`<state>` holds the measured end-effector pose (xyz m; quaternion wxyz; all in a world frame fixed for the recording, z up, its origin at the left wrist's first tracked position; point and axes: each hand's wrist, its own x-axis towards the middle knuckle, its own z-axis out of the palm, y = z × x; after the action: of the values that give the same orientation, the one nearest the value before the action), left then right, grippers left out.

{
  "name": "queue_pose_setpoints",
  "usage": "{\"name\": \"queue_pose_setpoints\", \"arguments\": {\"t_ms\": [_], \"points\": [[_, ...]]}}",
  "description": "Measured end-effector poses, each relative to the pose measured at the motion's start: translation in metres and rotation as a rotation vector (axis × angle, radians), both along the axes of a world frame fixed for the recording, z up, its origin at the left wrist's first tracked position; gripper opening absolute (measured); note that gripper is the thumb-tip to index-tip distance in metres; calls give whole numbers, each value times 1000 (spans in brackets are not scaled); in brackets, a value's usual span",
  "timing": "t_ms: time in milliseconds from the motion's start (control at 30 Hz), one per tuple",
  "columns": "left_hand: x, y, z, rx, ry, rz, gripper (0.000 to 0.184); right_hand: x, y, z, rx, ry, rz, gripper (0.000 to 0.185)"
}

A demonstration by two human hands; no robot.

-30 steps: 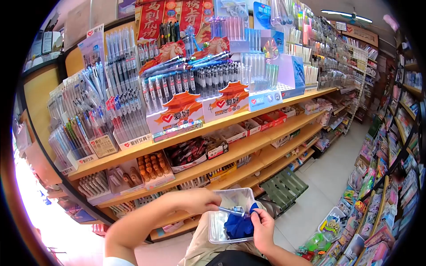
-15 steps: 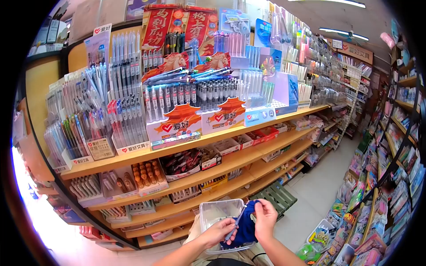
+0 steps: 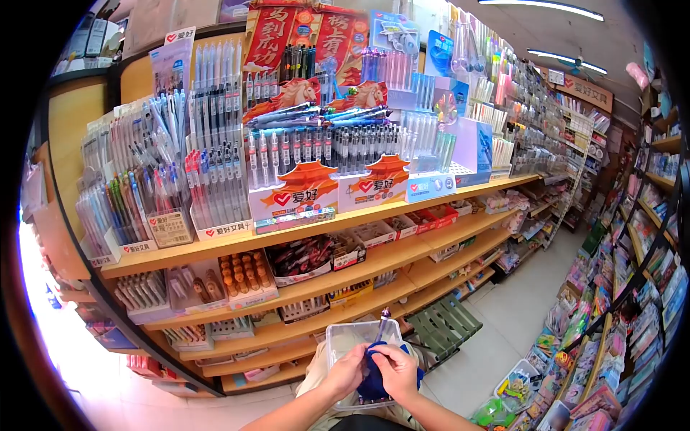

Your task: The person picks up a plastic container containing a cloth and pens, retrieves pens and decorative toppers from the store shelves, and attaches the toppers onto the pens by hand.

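Observation:
My left hand (image 3: 346, 372) is closed around the lower part of a pen (image 3: 384, 329), which points upward with its dark purple end at the top. Pinched in my right hand (image 3: 397, 368) is a dark blue cloth (image 3: 372, 386), pressed against the pen where both hands meet. The pen's lower part is hidden by fingers and cloth. Below the hands, on my lap, stands a clear plastic box (image 3: 335, 337); the hands and cloth cover much of its inside.
A wooden shelf unit (image 3: 302, 228) stands in front, loaded with pen displays (image 3: 295, 154) and boxes of stationery. A green folding stool (image 3: 447, 327) stands beyond the box. Packed racks (image 3: 611, 337) line the right side, past a tiled aisle (image 3: 496, 309).
The pen has swung upright, with its purple end now above my hands. My right hand has come down and left, bringing the cloth onto the pen beside my left hand.

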<state>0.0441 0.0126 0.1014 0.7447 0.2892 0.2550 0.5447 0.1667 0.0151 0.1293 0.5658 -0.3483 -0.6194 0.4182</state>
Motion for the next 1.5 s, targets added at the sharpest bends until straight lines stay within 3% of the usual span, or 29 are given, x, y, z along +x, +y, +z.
{"name": "queue_pose_setpoints", "arguments": {"t_ms": [133,333,467,600,667,733,833,867,933,967,1200,1333,1433,1500], "points": [[-10,0,3,-14,-226,-138,38,-2,-3,0,43,-152,29,10],[-14,-1,11,5,-161,-10,33,1,-14,8,63,-334,219,11],[-14,1,8,83,-246,-20,26,17,-15,5,-198,-275,375,11],[-16,-2,10,-135,-215,-62,29,21,-2,39,-382,393,196,15],[-12,-2,7,-173,-154,-50,28,19,16,34,-299,542,4,13],[-7,-5,18,-196,-68,-27,27,9,26,35,-247,393,-94,14],[-11,4,-13,-30,-145,-97,26,-11,33,14,-120,119,-61,13],[-11,3,-12,-59,-56,-29,26,-17,29,10,-177,86,-41,12],[-8,0,-3,-121,121,112,25,-22,25,2,37,-88,-42,11],[-9,0,-7,-161,98,102,28,-24,21,3,24,-120,-41,11],[-15,-4,24,-113,-359,-36,44,-21,0,4,11,-150,94,12],[-15,-2,15,-113,-234,77,46,-10,-21,18,-13,-312,316,12],[-17,2,6,-71,-328,53,45,3,-23,14,-32,-309,410,11],[-17,0,13,-57,-351,-14,46,8,-15,14,-193,-66,251,12]]}}
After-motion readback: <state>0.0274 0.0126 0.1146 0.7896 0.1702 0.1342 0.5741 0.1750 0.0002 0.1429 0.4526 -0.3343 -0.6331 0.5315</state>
